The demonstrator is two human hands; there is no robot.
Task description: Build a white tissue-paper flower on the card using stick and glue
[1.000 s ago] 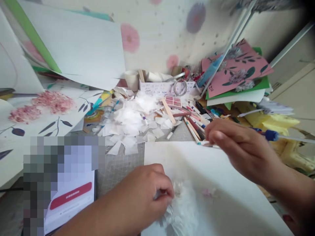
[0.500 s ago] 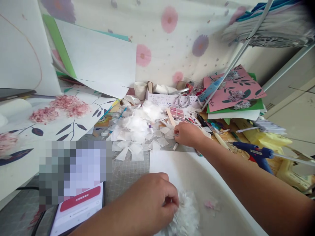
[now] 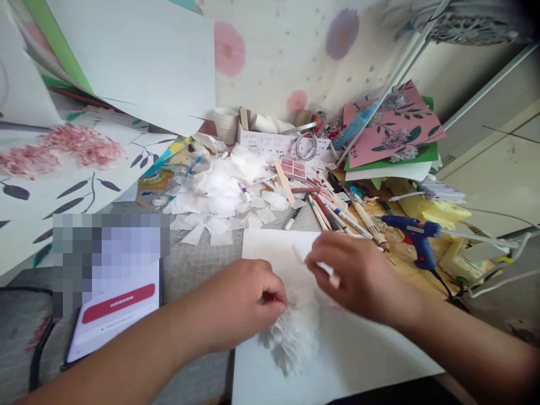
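A fluffy white tissue-paper flower [image 3: 293, 340] rests on a white sheet of paper [image 3: 358, 351] in front of me. My left hand [image 3: 248, 304] is closed in a pinch at the flower's upper left edge. Above and to the right of the flower hovers my right hand [image 3: 354, 275], its fingers pinched around a small pale piece of tissue paper [image 3: 298, 254] blurred by motion. Beyond the sheet spreads a heap of cut white tissue pieces [image 3: 215, 188], some lying singly on the grey cutting mat [image 3: 202, 270].
At left lies a lit phone [image 3: 116, 315] with a black cable, below a sheet painted with pink blossoms [image 3: 84, 146]. Pens [image 3: 333, 211], a wooden stick [image 3: 284, 181] and a blue glue gun [image 3: 415, 230] lie at right. Paper cups [image 3: 225, 125] stand behind the heap.
My right hand has come back from the tissue heap toward the flower, bringing a small piece. The view has tilted down and shifted. My left hand stays at the flower.
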